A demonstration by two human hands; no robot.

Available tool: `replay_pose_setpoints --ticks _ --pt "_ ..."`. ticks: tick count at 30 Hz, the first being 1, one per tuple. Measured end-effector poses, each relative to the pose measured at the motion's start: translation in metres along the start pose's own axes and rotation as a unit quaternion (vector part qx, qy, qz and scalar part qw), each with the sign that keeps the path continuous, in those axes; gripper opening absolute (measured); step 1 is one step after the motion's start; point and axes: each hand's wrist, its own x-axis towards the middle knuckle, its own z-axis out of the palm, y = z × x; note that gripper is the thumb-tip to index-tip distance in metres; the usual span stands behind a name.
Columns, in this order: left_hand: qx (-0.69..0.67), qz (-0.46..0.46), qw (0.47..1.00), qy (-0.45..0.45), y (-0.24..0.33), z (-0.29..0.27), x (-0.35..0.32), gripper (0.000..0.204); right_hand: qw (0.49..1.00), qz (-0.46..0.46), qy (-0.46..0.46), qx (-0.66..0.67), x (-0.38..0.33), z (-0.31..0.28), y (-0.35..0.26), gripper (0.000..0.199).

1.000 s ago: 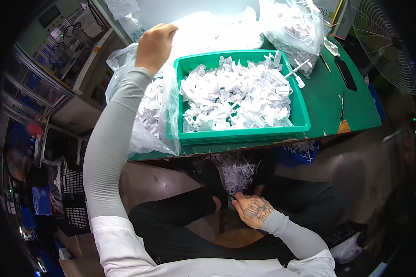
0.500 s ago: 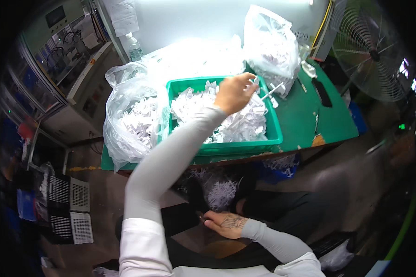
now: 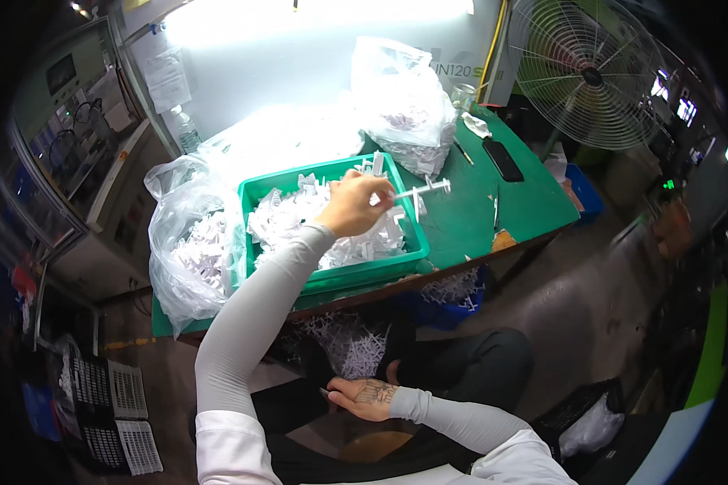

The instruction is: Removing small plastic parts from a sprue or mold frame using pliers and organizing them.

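My left hand [image 3: 354,204] is closed over the green bin [image 3: 332,279], pinching a white branched plastic sprue [image 3: 425,191]. The sprue juts out to the right past the bin's rim, its crossbars showing. Beneath the hand, the bin is heaped with small white plastic parts [image 3: 287,222]. Low in front of my body, my right hand [image 3: 368,398] is closed, its fingers curled together. A small dark tip pokes out at its fingertips, too little of it to name.
Clear bags of white parts flank the bin, one at left [image 3: 198,250] and one behind [image 3: 408,113]. A black phone [image 3: 503,160] lies on the green table [image 3: 534,198]. White scraps [image 3: 360,352] pile below the table. A large fan [image 3: 592,77] stands at right.
The view has turned, so the table sits further left in the picture. My left hand has drawn back from the bin's far right corner, with the sprue in its fingers. My right hand stays low.
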Motion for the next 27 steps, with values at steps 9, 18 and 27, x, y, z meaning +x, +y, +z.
replay_pose_setpoints --ticks 9,18,27 --pt "-0.074 0.041 0.934 0.348 0.013 -0.047 -0.093 0.018 0.97 0.007 0.185 0.159 -0.001 -0.023 -0.028 0.037" --pt "-0.055 0.02 0.989 0.136 0.072 0.001 -0.249 0.024 0.83 -0.176 0.413 0.331 -0.006 -0.036 -0.052 0.04" --pt "-0.631 -0.245 0.728 -0.109 0.05 0.002 -0.272 0.036 0.809 -0.135 0.265 0.507 -0.016 -0.048 -0.044 0.035"
